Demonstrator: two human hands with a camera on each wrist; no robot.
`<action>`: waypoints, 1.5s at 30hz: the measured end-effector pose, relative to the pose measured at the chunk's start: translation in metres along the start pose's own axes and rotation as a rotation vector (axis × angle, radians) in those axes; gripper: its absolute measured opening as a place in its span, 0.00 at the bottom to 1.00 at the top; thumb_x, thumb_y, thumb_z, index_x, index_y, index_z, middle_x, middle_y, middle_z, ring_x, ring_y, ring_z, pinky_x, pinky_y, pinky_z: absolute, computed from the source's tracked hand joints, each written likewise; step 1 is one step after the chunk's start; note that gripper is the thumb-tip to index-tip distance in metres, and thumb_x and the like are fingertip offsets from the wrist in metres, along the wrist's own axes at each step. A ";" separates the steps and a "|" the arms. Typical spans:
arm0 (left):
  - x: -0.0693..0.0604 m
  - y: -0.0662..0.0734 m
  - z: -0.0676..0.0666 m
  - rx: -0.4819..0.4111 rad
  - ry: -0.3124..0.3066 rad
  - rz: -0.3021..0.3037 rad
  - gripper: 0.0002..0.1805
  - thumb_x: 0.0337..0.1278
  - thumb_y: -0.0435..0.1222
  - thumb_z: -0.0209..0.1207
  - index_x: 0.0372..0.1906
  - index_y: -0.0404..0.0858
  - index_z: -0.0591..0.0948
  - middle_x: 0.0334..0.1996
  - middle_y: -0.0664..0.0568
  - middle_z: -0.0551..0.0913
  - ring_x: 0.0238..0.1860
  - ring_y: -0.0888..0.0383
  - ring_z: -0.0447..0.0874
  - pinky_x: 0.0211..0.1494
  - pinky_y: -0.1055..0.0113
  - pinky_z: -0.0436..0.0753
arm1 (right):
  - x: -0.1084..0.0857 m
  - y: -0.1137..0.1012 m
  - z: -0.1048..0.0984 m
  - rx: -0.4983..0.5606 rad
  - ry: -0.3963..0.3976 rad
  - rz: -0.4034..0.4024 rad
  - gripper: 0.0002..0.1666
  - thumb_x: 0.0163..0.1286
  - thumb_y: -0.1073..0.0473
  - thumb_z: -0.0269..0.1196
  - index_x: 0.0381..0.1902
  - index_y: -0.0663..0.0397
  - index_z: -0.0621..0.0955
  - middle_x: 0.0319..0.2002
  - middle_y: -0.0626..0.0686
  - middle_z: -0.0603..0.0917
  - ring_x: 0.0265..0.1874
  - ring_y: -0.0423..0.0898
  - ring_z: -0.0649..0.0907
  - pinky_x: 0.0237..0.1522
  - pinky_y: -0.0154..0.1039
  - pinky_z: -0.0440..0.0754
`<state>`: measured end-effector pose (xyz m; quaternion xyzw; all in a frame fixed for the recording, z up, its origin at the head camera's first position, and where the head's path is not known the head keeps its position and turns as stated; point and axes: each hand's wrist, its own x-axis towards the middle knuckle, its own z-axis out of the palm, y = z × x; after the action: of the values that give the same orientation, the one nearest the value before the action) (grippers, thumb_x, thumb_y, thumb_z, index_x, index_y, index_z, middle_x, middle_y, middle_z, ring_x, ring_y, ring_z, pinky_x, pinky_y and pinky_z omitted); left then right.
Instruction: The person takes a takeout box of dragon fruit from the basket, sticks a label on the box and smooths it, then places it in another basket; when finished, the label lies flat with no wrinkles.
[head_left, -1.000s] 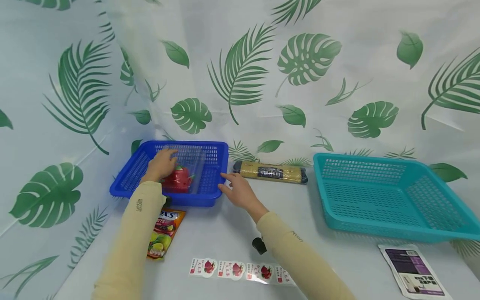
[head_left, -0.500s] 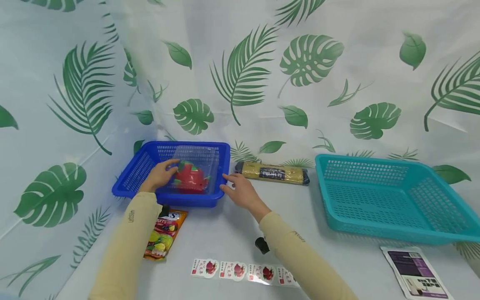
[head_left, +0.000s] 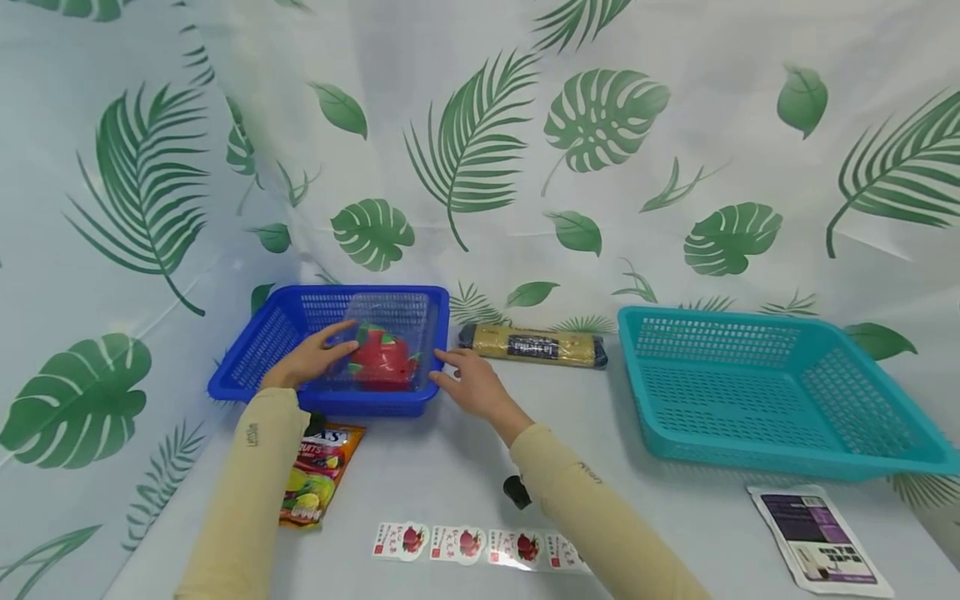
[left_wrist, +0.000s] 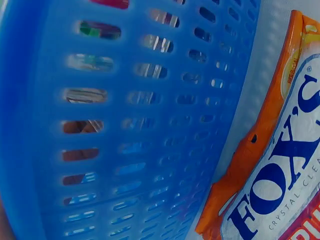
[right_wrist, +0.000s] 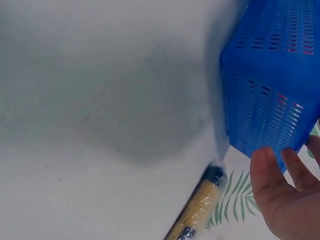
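Note:
In the head view, a clear plastic box [head_left: 422, 321] lies in the right part of the blue basket [head_left: 255, 333]. A red thing with green tips [head_left: 384, 360] shows through it. My left hand [head_left: 303, 360] reaches over the basket's front side, fingers extended at the box's left edge; no grip on it is visible. My right hand [head_left: 478, 385] is at the basket's right rim, fingers and thumb apart and loosely bent. In the right wrist view, that hand's fingers [right_wrist: 295, 172] are beside the basket's outer wall [right_wrist: 267, 107].
A Fox's candy bag [head_left: 318, 475] lies before the blue basket. Behind the right hand is a pasta packet [head_left: 534, 344]. A teal basket [head_left: 720, 408] stands at right, with a white and purple pouch [head_left: 821, 542] before it. Dragon-fruit stickers [head_left: 468, 543] line the front.
The clear box with its red contents has shifted right inside the blue basket. My left hand has drawn back a little from over it to its left edge. The right hand stays at the rim.

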<state>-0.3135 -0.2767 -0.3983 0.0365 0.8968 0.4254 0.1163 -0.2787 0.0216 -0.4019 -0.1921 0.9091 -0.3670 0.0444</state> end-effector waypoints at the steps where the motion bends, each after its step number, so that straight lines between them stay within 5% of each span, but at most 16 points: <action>1: 0.000 0.000 -0.001 0.006 -0.003 -0.001 0.36 0.73 0.52 0.49 0.78 0.47 0.52 0.73 0.33 0.54 0.68 0.30 0.58 0.64 0.34 0.63 | 0.000 0.000 0.000 0.002 -0.001 0.001 0.30 0.74 0.49 0.58 0.70 0.51 0.71 0.66 0.61 0.70 0.56 0.56 0.78 0.56 0.51 0.77; 8: 0.002 -0.004 -0.004 -0.005 0.007 0.000 0.38 0.70 0.54 0.52 0.77 0.48 0.52 0.63 0.35 0.66 0.53 0.39 0.71 0.51 0.49 0.76 | 0.002 0.000 0.002 -0.006 0.001 0.004 0.30 0.74 0.49 0.57 0.70 0.50 0.70 0.66 0.60 0.71 0.55 0.54 0.79 0.55 0.49 0.77; 13: 0.002 -0.006 -0.007 -0.039 0.006 0.021 0.38 0.70 0.53 0.53 0.77 0.47 0.53 0.47 0.39 0.70 0.37 0.48 0.70 0.39 0.60 0.74 | 0.002 0.000 0.003 0.004 -0.003 0.017 0.30 0.75 0.49 0.57 0.71 0.49 0.70 0.67 0.59 0.70 0.54 0.53 0.79 0.56 0.49 0.77; 24: -0.003 0.014 -0.026 -0.022 0.005 0.128 0.32 0.72 0.48 0.52 0.75 0.45 0.59 0.32 0.42 0.71 0.26 0.51 0.71 0.34 0.60 0.75 | 0.001 0.003 0.006 0.067 0.022 0.024 0.30 0.74 0.50 0.58 0.70 0.50 0.70 0.62 0.58 0.75 0.48 0.50 0.81 0.51 0.46 0.80; 35: -0.008 0.042 -0.047 -0.028 0.043 0.218 0.34 0.73 0.49 0.50 0.77 0.50 0.55 0.34 0.42 0.69 0.27 0.51 0.69 0.33 0.59 0.74 | -0.002 0.002 0.007 0.197 0.021 0.067 0.31 0.73 0.49 0.59 0.71 0.47 0.69 0.66 0.55 0.73 0.52 0.54 0.81 0.53 0.48 0.79; 42: -0.007 0.053 -0.043 -0.044 0.026 0.234 0.32 0.74 0.45 0.50 0.77 0.48 0.56 0.37 0.41 0.68 0.27 0.51 0.67 0.33 0.61 0.73 | 0.004 -0.004 0.004 0.295 0.314 0.015 0.27 0.75 0.54 0.57 0.69 0.53 0.70 0.62 0.60 0.75 0.56 0.56 0.79 0.55 0.49 0.77; 45: -0.006 0.057 -0.038 -0.027 0.012 0.243 0.32 0.73 0.46 0.51 0.76 0.50 0.57 0.35 0.41 0.68 0.27 0.50 0.69 0.34 0.61 0.74 | 0.007 -0.012 -0.002 0.379 0.352 -0.008 0.32 0.75 0.48 0.56 0.73 0.47 0.65 0.64 0.59 0.74 0.60 0.54 0.76 0.59 0.49 0.75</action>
<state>-0.3185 -0.2700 -0.3297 0.1405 0.8808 0.4484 0.0589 -0.2819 0.0129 -0.3919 -0.1173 0.8171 -0.5586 -0.0808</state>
